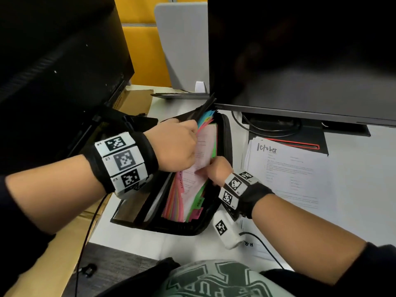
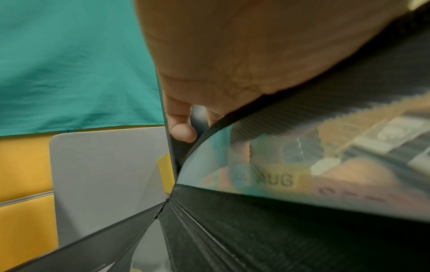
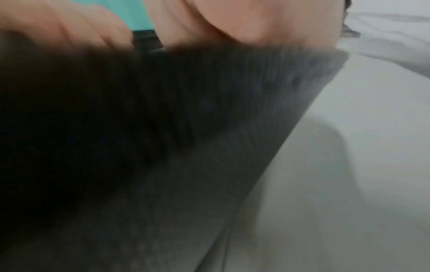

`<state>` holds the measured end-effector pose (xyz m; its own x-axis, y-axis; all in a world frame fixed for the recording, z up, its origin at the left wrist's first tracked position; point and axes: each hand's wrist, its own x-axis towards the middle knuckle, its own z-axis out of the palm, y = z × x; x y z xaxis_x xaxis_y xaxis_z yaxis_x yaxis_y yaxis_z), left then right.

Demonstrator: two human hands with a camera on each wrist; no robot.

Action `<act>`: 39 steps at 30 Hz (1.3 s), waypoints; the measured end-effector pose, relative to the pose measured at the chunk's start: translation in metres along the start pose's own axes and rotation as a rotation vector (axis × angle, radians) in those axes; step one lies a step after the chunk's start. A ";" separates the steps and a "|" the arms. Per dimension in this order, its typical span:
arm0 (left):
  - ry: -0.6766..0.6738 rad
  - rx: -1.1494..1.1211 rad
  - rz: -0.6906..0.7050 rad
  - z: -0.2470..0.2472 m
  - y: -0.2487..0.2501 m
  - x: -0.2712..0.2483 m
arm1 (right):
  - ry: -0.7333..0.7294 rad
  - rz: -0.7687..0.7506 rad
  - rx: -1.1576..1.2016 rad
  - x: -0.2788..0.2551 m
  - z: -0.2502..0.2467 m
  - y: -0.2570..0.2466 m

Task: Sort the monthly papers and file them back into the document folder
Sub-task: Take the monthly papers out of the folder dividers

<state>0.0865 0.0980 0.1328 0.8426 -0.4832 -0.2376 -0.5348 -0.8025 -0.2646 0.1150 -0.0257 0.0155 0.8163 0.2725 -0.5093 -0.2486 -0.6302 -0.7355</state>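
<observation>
The document folder, a black accordion file, stood open on the white surface, just in front of the dark monitor, its coloured dividers fanned out. A white printed sheet sat half down between the pink and green dividers. The left hand had its fingers curled over the far-left pockets, pulling them back to keep the slot open; the right hand pinched the sheet's near edge. Tabs reading OCT and AUG showed, so the risk, as I judged it, was the sheet sliding into the wrong month if the held gap slipped. A corner could also have caught on a divider and creased. To the right lay the remaining papers, the top one headed October; a careless right forearm might have scattered that stack. A cable trailed near the right wrist.
</observation>
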 end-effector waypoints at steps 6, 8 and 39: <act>-0.036 0.047 0.004 -0.004 0.001 0.004 | 0.211 -0.262 0.170 -0.030 -0.060 0.011; -0.060 0.070 0.022 -0.006 0.002 0.005 | 0.208 -0.276 0.284 -0.044 -0.095 0.028; -0.222 0.115 -0.010 -0.020 0.003 0.005 | -0.267 -0.020 0.319 -0.083 -0.026 0.014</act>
<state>0.0903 0.0862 0.1496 0.8205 -0.3764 -0.4303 -0.5405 -0.7557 -0.3697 0.0572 -0.0758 0.0592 0.6693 0.4880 -0.5603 -0.4169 -0.3776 -0.8268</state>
